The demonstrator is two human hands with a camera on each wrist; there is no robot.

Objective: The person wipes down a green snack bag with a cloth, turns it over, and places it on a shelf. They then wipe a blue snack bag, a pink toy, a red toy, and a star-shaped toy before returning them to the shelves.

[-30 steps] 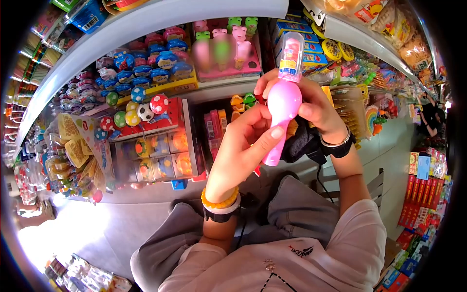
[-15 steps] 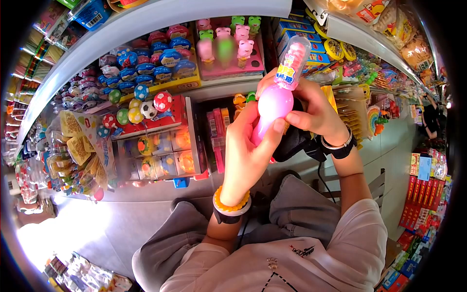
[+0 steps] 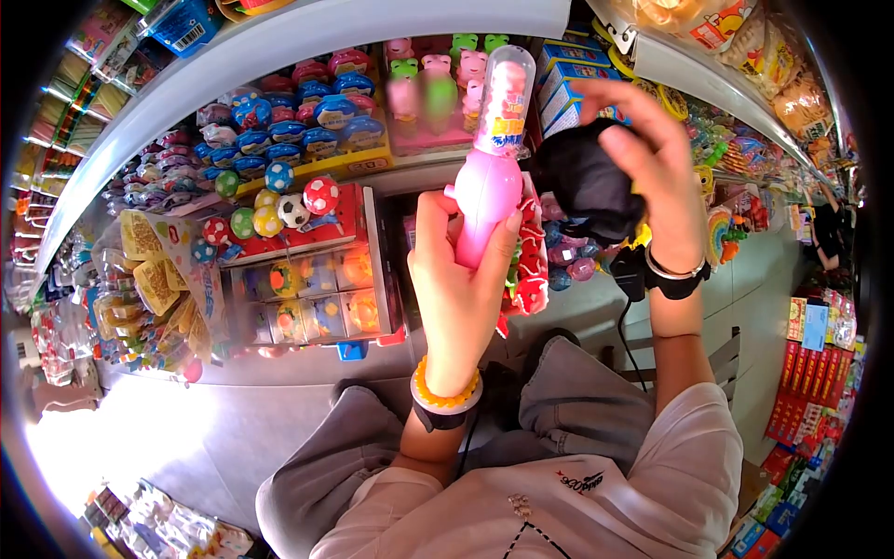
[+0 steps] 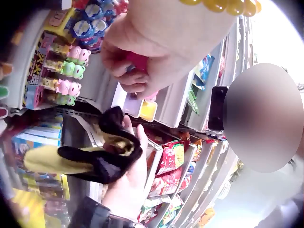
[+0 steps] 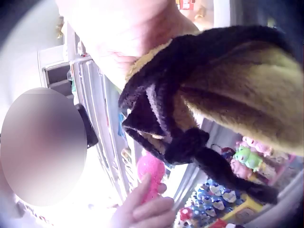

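In the left hand [image 3: 456, 279], a pink, clear-topped toy [image 3: 490, 191] is gripped. Against the right hand [image 3: 669, 177], a black-and-yellow plush [image 3: 585, 182] is seen; whether it is pinched cannot be told. Toy balls [image 3: 292, 211] are displayed farther left.

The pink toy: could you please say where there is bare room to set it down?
Two patches look bare: the grey floor between the display box and the trousers, and the pale tiles between the right arm and the red packets. The shelf beyond the pink toy is crowded with blue packs and frog-faced toys.
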